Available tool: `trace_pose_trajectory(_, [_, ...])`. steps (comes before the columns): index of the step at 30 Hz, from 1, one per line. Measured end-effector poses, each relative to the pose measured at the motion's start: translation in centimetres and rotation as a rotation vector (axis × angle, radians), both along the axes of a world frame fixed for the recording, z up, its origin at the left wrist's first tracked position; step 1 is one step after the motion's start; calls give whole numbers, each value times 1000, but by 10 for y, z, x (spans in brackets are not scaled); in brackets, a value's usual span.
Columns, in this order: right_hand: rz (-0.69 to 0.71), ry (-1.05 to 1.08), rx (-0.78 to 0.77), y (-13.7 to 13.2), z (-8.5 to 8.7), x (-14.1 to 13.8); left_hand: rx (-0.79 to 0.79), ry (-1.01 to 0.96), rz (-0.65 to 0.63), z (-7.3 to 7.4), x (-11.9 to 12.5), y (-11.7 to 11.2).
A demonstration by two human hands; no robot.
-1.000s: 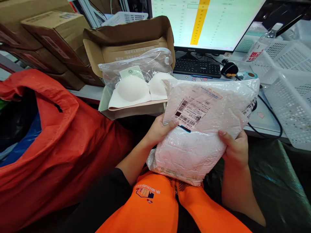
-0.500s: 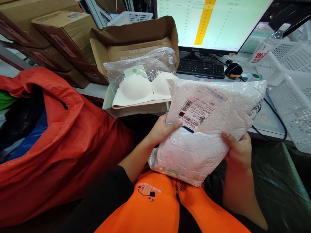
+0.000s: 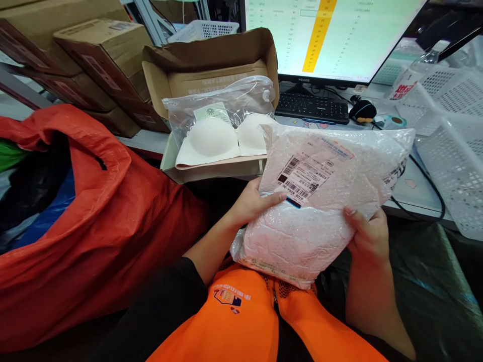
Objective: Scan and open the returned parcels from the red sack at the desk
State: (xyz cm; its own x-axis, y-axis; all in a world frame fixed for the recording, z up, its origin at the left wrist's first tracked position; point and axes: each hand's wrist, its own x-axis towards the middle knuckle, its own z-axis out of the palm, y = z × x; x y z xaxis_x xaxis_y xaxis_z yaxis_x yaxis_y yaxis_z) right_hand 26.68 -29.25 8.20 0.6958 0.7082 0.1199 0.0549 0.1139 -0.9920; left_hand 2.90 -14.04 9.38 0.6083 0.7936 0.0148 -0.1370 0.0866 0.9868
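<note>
A white plastic mailing bag [image 3: 302,236], plump and wrinkled, is held tilted above my lap. My left hand [image 3: 254,203] grips its left edge, thumb on the front beside the printed shipping label [image 3: 305,173]. On the right edge my right hand [image 3: 370,231] is closed, its thumb on the front and its other fingers hidden behind. Just beyond the bag's upper left corner, an open cardboard box [image 3: 211,60] holds a white bra [image 3: 213,141] and a clear zip bag [image 3: 237,95] with a pale green card [image 3: 211,111] in it.
A large red sack [image 3: 124,221] with plastic bags inside stands at the left, below stacked cartons [image 3: 101,50]. A monitor [image 3: 332,35], keyboard [image 3: 313,106] and mouse [image 3: 363,109] occupy the desk. White plastic baskets [image 3: 453,166] and a bottle [image 3: 411,75] are at the right.
The view has shifted very slightly. My left thumb has slid a little to the right along the bag by the label; both hands still hold the bag in the same place.
</note>
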Motion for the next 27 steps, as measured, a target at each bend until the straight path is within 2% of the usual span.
trace_pose_trajectory(4, [113, -114, -62, -6, -6, 19, 93, 23, -34, 6, -5, 6])
trace_pose_trajectory(7, [164, -277, -76, -14, 7, 40, 207, 61, -105, 21, -15, 15])
trace_pose_trajectory(9, [102, -345, 4, -20, 26, 54, 286, 107, -168, 34, -22, 21])
trace_pose_trajectory(12, [36, -450, 70, -28, 63, 72, 383, 170, -283, 54, -29, 28])
trace_pose_trajectory(14, [72, -547, 11, -30, 87, 81, 421, 191, -357, 66, -30, 31])
trace_pose_trajectory(17, [262, -569, -200, -22, 111, 85, 464, 202, -441, 77, -27, 31])
trace_pose_trajectory(20, [494, -511, -403, -4, 109, 73, 532, 235, -502, 81, -21, 30])
trace_pose_trajectory(23, [722, -476, -421, 3, 91, 53, 593, 297, -554, 83, -24, 24])
trace_pose_trajectory(25, [856, -470, -407, -4, 81, 44, 638, 393, -553, 84, -39, 16])
trace_pose_trajectory(26, [831, -467, -358, -8, 79, 43, 669, 448, -510, 84, -51, 11])
trace_pose_trajectory(27, [741, -456, -280, -12, 80, 42, 702, 496, -436, 82, -67, 4])
